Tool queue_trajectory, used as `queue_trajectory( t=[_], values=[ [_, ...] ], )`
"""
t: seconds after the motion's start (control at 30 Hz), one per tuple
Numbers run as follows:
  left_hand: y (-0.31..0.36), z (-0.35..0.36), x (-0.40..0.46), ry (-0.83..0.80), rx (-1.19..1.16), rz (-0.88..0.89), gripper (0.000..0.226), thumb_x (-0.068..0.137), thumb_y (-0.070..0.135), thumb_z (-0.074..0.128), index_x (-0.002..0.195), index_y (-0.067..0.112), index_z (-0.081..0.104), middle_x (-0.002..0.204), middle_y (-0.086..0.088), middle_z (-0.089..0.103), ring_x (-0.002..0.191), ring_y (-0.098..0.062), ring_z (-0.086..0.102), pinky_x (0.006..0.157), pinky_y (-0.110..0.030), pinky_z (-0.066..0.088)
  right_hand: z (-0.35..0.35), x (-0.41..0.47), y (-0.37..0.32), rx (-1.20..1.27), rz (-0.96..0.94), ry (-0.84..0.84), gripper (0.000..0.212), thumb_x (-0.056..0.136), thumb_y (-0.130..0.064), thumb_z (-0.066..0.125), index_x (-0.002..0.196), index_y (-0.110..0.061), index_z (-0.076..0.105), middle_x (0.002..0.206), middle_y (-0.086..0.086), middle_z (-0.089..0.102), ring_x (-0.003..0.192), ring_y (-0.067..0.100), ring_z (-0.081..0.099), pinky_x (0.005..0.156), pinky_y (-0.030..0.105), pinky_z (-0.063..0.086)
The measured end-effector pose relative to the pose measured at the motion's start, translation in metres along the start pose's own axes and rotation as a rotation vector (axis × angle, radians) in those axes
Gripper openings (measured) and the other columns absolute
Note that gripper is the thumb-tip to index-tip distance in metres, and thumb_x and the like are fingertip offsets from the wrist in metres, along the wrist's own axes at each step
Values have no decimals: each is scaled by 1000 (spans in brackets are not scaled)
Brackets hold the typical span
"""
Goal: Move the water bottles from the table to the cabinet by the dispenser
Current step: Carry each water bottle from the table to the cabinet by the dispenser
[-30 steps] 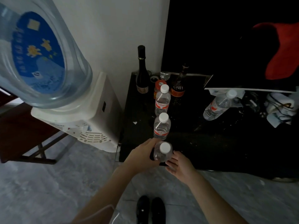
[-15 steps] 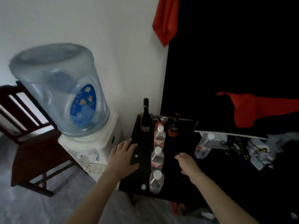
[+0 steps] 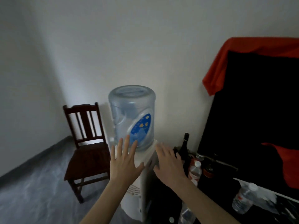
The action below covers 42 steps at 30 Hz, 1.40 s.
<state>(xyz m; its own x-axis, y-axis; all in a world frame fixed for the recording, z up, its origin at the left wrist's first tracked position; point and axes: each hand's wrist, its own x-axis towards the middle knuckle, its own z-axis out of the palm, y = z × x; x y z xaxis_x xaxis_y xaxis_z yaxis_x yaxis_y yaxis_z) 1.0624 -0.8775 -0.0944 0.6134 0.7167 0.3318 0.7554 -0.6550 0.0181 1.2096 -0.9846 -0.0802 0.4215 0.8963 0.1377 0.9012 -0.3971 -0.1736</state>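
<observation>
Left hand: the left hand is held up flat in front of the dispenser, fingers spread, nothing grasped.

Right hand: the right hand is likewise released, palm down and fingers splayed, empty, raised beside the top edge of the dispenser and over the near-left part of the cabinet.

Water bottles: one bottle with a red label is seen standing upright on the dark cabinet, just right of the right hand and partly hidden behind it. A second bottle is glimpsed lower down by the right forearm, blurred. A third bottle is seen leaning at a tilt further right, its cap toward the upper right.

Other things on the cabinet: a dark wine bottle is seen upright behind the right hand, and a brown bottle beside the red-labelled one.

Table: no table is seen in this view, so it cannot be told whether any bottles are left on it.

Deciding relation: the cabinet bottles lie to the right of and below both hands, with long axes upright for the nearer two. The right hand is much the nearer; the left hand is kept apart from them by the dispenser.

Step judged: both hands are empty, so a bottle is probably not being carried at this moment; a turn toward the table is likely called for if more remain.
</observation>
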Motion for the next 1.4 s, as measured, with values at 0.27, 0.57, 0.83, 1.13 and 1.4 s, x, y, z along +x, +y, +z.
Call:
queue_trajectory(
  t=[0.27, 0.57, 0.83, 1.13, 1.4],
  values=[
    [-150, -52, -117, -5, 76, -370, 82, 79, 68, 38, 145, 21, 52, 155, -13, 45, 142, -36, 44, 111, -59, 36, 14, -11, -173, 12, -332, -101, 81, 92, -48, 47, 158, -26, 7, 166, 2, 2, 152, 24, 6, 119, 51, 13],
    [-288, -135, -337, -19, 222, -879, 87, 81, 71, 19, 153, 27, 43, 164, -8, 31, 150, -33, 33, 119, -59, 24, 47, -117, -412, 105, -783, -264, 81, 91, -52, 46, 158, -24, 9, 167, 2, 0, 152, 25, 2, 120, 53, 11],
    [-322, -212, -521, -21, 323, -1386, 89, 80, 72, 18, 152, 26, 43, 165, -9, 29, 151, -35, 31, 115, -58, 30, 42, -247, -576, 135, -1272, -366, 77, 92, -51, 48, 157, -28, 12, 167, 1, 1, 152, 26, 6, 121, 53, 10],
    [-298, -251, -619, 22, 388, -1793, 76, 95, 64, 40, 159, 30, 18, 171, -5, 2, 157, -29, 4, 124, -55, 4, 47, -341, -662, 150, -1692, -420, 75, 94, -47, 47, 157, -23, 13, 166, 3, 4, 152, 26, 8, 120, 54, 13],
    [-274, -254, -648, 14, 405, -1975, 77, 97, 66, 33, 160, 33, 5, 170, 0, -12, 157, -24, -10, 124, -50, -4, 55, -386, -680, 134, -1870, -457, 75, 95, -45, 47, 157, -22, 12, 166, 5, 3, 152, 27, 6, 120, 52, 11]
  ],
)
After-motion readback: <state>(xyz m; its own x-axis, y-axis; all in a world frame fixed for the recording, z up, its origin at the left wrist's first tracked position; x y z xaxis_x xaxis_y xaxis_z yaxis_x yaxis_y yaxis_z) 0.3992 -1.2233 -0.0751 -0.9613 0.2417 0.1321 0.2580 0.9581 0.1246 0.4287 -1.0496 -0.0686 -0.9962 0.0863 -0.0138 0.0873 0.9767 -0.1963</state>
